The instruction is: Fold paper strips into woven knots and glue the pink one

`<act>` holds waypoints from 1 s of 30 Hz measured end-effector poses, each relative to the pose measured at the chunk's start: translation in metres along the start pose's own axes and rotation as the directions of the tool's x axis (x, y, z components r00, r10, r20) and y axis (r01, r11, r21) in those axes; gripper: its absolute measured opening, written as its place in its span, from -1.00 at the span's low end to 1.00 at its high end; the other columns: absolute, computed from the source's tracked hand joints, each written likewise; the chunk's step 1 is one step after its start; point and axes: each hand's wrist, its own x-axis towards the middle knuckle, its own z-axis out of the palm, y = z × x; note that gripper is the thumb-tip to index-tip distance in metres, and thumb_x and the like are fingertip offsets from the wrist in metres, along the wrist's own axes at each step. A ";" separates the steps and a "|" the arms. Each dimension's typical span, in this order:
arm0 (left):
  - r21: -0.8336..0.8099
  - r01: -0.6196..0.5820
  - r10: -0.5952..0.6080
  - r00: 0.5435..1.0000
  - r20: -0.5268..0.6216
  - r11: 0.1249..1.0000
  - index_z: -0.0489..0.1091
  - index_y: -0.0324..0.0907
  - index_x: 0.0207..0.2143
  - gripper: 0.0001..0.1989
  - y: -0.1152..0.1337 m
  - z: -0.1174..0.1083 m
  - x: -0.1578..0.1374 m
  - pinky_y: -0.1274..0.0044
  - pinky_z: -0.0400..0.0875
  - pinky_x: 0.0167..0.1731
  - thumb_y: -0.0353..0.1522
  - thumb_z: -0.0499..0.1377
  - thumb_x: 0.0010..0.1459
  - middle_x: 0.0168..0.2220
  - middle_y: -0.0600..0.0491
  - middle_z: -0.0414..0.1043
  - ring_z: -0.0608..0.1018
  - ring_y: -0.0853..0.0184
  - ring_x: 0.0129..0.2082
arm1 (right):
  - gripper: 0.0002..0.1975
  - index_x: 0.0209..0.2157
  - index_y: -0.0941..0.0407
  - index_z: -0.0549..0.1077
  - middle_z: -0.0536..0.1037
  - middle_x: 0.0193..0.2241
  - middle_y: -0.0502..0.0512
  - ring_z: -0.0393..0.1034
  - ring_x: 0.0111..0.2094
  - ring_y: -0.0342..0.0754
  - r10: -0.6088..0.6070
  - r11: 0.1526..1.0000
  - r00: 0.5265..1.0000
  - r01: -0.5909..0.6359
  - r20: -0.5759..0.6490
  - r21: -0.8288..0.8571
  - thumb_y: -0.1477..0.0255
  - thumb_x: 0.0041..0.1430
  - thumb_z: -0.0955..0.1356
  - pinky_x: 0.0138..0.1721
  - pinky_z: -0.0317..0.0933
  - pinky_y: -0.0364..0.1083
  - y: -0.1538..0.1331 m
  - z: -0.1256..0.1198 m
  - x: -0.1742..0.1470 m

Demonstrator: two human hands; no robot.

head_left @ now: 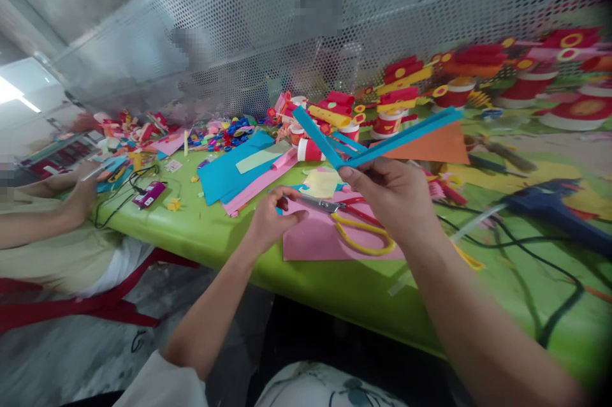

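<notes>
My right hand (396, 196) is raised over the table and pinches blue paper strips (406, 137) between thumb and fingers. The strips spread from the grip in a V shape. My left hand (275, 219) is held low near the table edge, its fingers curled and the thumb apart from them. Beside its fingertips are the blade tips of a pair of scissors (363, 238) with red and yellow handles, lying on a pink sheet (306, 247). A pale yellow paper piece (320, 182) lies just behind the scissors.
Blue sheets (222, 174) and a pink strip (258, 189) lie left of centre. Decorated red paper cups (387, 123) line the back. On the right are a glue gun (559, 212) and its cable. At left, another person's hand (86, 187) is near a purple box (150, 195).
</notes>
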 end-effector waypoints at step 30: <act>-0.643 0.226 -0.073 0.964 0.255 0.732 0.57 -0.16 -0.40 -0.78 0.018 0.061 0.050 0.48 0.49 -0.25 -0.22 0.44 -0.01 -0.48 0.09 0.54 0.56 0.42 -0.46 | -0.72 -0.38 0.11 0.54 0.54 -0.52 0.05 0.34 -0.55 -0.09 0.036 0.997 0.994 -0.028 0.106 -0.070 0.17 0.17 0.42 -0.56 0.21 -0.12 0.020 -0.001 0.007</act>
